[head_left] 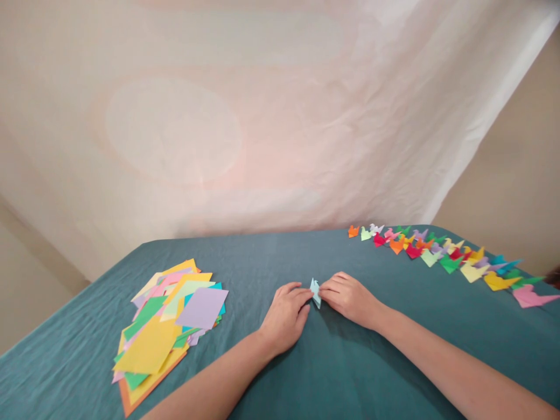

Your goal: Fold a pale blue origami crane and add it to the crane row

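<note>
Between my two hands, near the middle of the table, is a small pale blue piece of folded paper (pixel 315 292), narrow and pointed at its top and bottom. The fingertips of my left hand (pixel 287 315) press on its left side, with the thumb lower down. From the right, my right hand (pixel 347 296) pinches its other edge, fingers held together. The fingers cover parts of both sides, so the finer folds cannot be made out.
A loose pile of coloured paper squares (pixel 151 344) lies on the left of the teal tablecloth (pixel 262 256). Rows of folded paper birds (pixel 450 263) in many colours stand along the right side. A pale cloth (pixel 280 116) hangs behind the table's far edge.
</note>
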{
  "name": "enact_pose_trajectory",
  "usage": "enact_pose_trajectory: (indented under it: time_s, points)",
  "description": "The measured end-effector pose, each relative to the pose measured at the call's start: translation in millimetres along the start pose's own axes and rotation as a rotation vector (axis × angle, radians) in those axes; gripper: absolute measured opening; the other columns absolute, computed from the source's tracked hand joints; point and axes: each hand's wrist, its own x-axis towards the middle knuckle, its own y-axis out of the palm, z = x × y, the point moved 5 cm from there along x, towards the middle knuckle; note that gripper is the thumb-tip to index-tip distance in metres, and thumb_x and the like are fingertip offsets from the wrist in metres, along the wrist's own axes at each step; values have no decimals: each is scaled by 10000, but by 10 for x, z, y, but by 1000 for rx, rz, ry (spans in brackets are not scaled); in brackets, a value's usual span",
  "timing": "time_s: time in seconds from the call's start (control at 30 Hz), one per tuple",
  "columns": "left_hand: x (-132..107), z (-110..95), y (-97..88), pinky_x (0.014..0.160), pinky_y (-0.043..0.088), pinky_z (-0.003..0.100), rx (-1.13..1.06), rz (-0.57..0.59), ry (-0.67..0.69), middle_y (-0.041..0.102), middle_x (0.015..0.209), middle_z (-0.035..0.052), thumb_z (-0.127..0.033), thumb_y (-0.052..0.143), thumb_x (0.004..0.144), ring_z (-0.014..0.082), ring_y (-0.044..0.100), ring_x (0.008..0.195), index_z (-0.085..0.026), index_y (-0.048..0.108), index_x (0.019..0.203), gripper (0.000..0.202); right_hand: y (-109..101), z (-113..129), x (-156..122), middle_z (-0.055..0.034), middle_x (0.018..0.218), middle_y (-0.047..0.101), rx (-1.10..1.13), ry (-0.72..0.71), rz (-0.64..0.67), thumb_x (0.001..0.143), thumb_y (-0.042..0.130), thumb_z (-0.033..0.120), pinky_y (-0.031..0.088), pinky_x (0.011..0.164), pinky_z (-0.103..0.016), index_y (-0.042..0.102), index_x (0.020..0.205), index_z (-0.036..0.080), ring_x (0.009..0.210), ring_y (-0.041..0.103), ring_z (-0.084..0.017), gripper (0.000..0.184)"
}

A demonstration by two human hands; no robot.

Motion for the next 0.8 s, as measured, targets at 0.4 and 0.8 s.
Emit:
enact_pose_trajectory:
  time_s: [0.4, 0.8]
  points:
    - [23, -50, -12, 1010, 328, 407, 58, 48, 1, 578, 1153, 22, -183, 445, 879, 206, 437, 1129, -242, 568, 1140, 294, 47, -86, -10, -31, 861, 602, 355, 321, -78, 850, 519, 197, 414, 756, -310, 656, 809, 207, 816, 559, -158, 143]
    - [22, -63, -33, 987, 349, 410, 65, 23, -9, 565, 1181, 30, -153, 421, 877, 212, 440, 1123, -248, 432, 1272, 406, 135, -168, -8, -35, 824, 572, 472, 508, -141, 806, 523, 167, 448, 728, -302, 595, 689, 179, 762, 557, -153, 137]
